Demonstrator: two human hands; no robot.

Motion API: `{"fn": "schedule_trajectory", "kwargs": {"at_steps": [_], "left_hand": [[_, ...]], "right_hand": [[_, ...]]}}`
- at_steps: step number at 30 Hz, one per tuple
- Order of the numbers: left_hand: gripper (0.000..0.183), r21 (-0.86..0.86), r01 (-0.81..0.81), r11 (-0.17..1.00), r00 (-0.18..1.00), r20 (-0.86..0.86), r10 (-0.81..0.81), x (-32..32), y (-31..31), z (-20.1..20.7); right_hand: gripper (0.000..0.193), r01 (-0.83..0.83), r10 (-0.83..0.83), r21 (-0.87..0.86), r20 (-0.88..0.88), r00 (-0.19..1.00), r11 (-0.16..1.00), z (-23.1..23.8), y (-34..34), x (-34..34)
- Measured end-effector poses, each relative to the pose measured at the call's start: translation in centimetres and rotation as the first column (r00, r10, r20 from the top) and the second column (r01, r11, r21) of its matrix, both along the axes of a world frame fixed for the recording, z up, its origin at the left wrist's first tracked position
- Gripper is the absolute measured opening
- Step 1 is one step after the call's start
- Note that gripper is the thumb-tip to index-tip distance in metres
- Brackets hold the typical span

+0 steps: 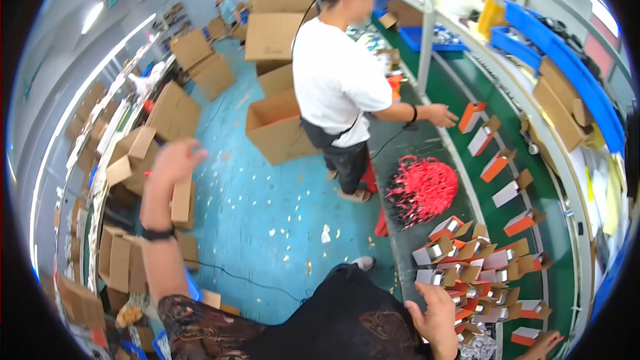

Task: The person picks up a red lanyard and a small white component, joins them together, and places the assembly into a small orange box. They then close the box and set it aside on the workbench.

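Note:
My left hand (180,160) is held out over the floor at the left, its fingers loosely bent and apart, with nothing visible in them. My right hand (435,313) is beside a cluster of small open orange-and-white boxes (477,270). Its thumb and fingers are spread, and it appears to hold nothing. Flaps stand up on these boxes, and silvery items show in several. A heap of red and black cords (427,187) lies on the dark bench (407,240) ahead of them. More small boxes (510,190) stand in a row along the green conveyor belt (533,253).
Ahead, a co-worker in a white shirt (337,73) reaches toward the belt. Another person's hand (543,347) shows at the lower right. Large cardboard cartons (277,127) stand on the blue floor (253,193), where a cable (253,280) runs. Blue trays (520,47) line the shelf.

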State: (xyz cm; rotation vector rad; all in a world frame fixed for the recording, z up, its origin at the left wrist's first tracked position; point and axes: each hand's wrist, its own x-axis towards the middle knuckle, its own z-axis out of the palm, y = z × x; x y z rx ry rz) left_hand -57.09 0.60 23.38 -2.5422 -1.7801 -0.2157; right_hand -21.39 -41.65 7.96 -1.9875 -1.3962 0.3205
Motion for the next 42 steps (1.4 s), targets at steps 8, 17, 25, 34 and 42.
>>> {"fn": "schedule_trajectory", "kwargs": {"at_steps": [8,17,25,34,42], "left_hand": [[0.030,-0.312,0.844,0.436,0.536,0.521,-0.664,19.2,-16.7,-6.6],[0.022,-0.195,0.978,0.073,0.208,0.913,-0.350,30.2,-19.6,-9.0],[0.038,-0.376,0.846,-0.379,0.311,0.924,-0.223,36.5,-24.7,-18.9],[0.056,-0.199,0.871,-0.449,-0.026,0.894,-0.447,37.0,-33.0,-22.1],[0.102,-0.169,0.580,-0.797,0.362,0.930,0.066,35.6,-32.3,-22.6]], "right_hand": [[0.077,-0.103,0.068,0.229,0.154,0.986,0.968,5.1,3.7,0.3],[0.029,0.326,-0.173,0.065,-0.740,0.650,0.943,1.3,0.5,-0.4],[0.030,0.804,-0.219,0.135,-0.924,0.313,0.580,-0.2,-2.9,2.1],[0.035,0.921,0.006,0.373,-0.927,0.374,0.112,-2.9,-5.7,0.3],[0.028,0.937,0.347,0.286,-0.915,0.205,0.201,-2.0,-4.6,-1.8]]}}
